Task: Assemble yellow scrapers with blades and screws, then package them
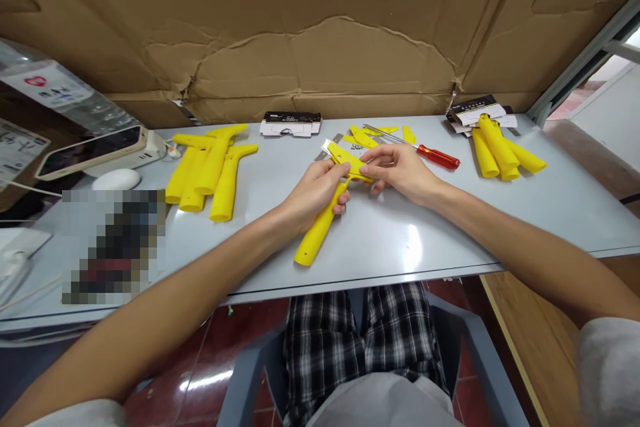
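Note:
My left hand (307,197) is wrapped round the neck of a yellow plastic scraper (316,235), its thumb pressed on the flat triangular head. The handle slants down toward me, and a bit of metal blade shows at the head's upper left tip. At the head's right end, the fingers of my right hand (400,172) pinch the edge. Just beyond my hands lie loose yellow plates (364,138), a cluster of tiny dark screws (356,146) and a screwdriver with a red handle (439,157). Grey metal blades lie partly hidden behind the scraper head.
Several yellow scraper handles (223,173) lie piled on the left, with more handles (495,147) at the right. Black-and-white boxes (290,123) stand along the cardboard wall (320,73). A phone (97,152), a white mouse (116,179) and cables occupy the table's left end.

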`<act>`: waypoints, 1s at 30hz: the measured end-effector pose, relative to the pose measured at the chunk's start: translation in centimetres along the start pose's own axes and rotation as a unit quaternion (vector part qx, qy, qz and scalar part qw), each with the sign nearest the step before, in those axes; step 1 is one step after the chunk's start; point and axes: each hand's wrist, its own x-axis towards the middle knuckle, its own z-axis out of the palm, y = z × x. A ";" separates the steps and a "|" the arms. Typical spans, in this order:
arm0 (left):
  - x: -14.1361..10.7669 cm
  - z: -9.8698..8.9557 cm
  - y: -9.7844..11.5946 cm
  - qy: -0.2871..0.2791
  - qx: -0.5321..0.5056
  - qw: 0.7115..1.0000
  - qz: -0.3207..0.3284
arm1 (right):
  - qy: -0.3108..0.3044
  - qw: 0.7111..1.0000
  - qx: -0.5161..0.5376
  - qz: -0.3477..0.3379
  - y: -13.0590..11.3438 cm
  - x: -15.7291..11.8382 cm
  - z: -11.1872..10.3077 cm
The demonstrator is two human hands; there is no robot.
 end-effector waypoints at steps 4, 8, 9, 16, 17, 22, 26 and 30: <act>0.0 -0.3 0.2 -0.018 0.039 0.998 0.034 | 0.000 1.000 -0.009 -0.004 -0.5 -0.3 0.1; 0.1 -0.3 0.2 -0.017 0.046 0.998 0.029 | 0.006 1.000 -0.025 0.002 -0.7 -0.4 0.2; 0.1 -0.3 0.2 -0.018 0.048 0.998 0.026 | 0.007 0.999 -0.031 0.000 -0.8 -0.4 0.1; 0.3 -0.4 0.3 -0.010 0.045 0.999 0.012 | 0.019 0.994 -0.102 -0.021 -1.2 -0.2 -0.6; 0.3 -0.4 0.4 -0.013 0.038 0.999 0.010 | 0.020 0.994 -0.102 -0.016 -1.2 -0.1 -0.7; 0.9 -1.0 0.2 -0.045 -0.031 0.998 0.006 | 0.021 0.999 -0.033 0.026 -1.0 0.4 -1.5; 1.4 -1.4 -0.1 -0.063 -0.067 0.996 0.003 | -0.007 0.999 -0.007 0.039 -1.1 0.5 -2.0; 1.5 -1.5 -0.1 -0.068 -0.074 0.995 -0.004 | -0.004 0.999 -0.043 0.028 -1.3 0.6 -2.3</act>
